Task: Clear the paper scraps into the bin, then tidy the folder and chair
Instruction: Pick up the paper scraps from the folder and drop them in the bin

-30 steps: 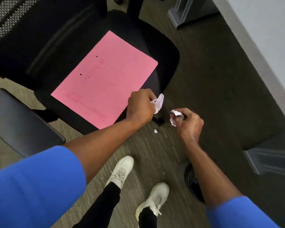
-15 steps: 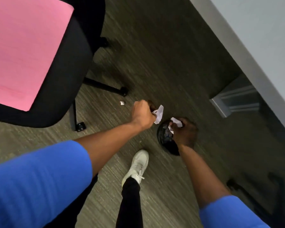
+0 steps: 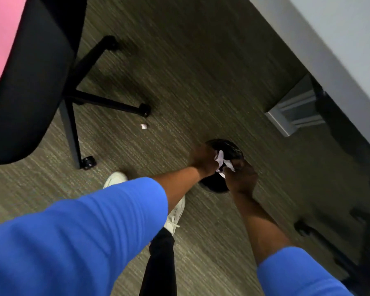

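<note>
- Both hands meet over the bin (image 3: 233,147), a dark round one on the floor. The left hand (image 3: 202,160) comes in from the left side, the right hand (image 3: 241,178) from the near side.
- The scraps (image 3: 220,159), white and crumpled, sit between the two hands, right above the bin's mouth. The fingers of each hand are curled tight on paper; motion blur hides which piece belongs to which hand.
- The relation that counts: the bin lies straight below the scraps, so my reading is that opening the fingers should drop them in. Neither hand looks clearly nearer; both are over the mouth.
- One stray scrap (image 3: 143,126) lies on the floor well apart to the left, just beside a chair castor (image 3: 144,109). The left hand is on its side, so likely the one to fetch it.
- The chair (image 3: 30,86) is cut off at the top left; the pink folder (image 3: 0,39) lies on its seat, only its edge in frame.
- Hard to make out: the bin's near rim behind the hands, and what it holds. A bench (image 3: 329,39) runs along the right.
</note>
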